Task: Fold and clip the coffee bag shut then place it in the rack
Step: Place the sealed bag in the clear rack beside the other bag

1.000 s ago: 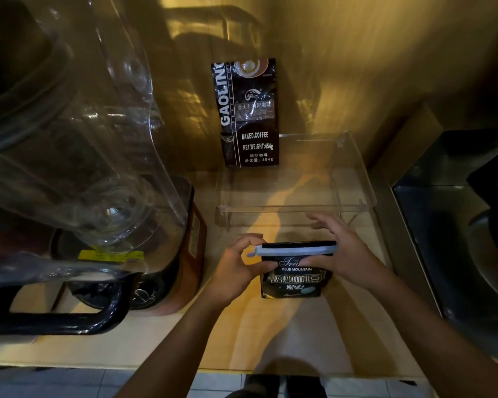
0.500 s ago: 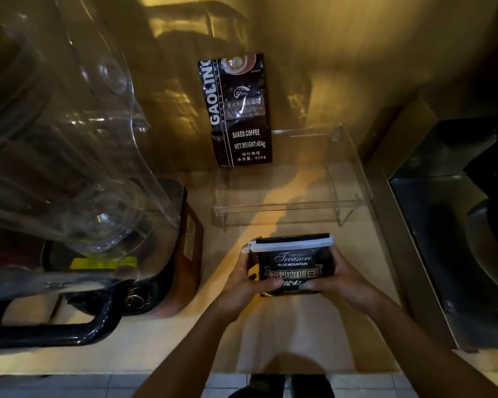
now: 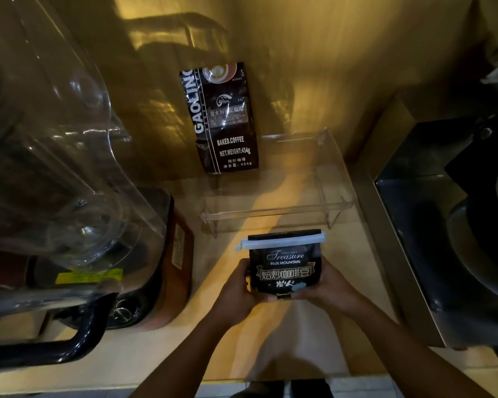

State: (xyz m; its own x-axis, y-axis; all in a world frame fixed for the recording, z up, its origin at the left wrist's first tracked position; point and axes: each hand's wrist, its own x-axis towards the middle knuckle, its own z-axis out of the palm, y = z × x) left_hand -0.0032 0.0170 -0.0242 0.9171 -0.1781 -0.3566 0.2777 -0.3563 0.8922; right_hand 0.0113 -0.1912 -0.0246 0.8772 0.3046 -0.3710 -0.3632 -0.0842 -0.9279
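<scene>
A small black coffee bag (image 3: 285, 268) with white lettering is held upright just in front of the clear rack (image 3: 276, 212). Its top is folded over and a white clip (image 3: 282, 242) runs across the fold. My left hand (image 3: 236, 291) grips the bag's lower left side and my right hand (image 3: 325, 288) grips its lower right side. The rack is a clear plastic tray on short legs against the wall, and a taller black coffee bag (image 3: 223, 119) stands at its back left.
A large blender with a clear jug (image 3: 55, 168) and dark handle (image 3: 49, 349) fills the left side of the wooden counter (image 3: 270, 349). A dark metal appliance (image 3: 449, 231) stands at the right. The counter's front edge runs along the bottom.
Both hands slid from the clip at the bag's top down to its lower sides. The bag now stands upright, slightly nearer the rack.
</scene>
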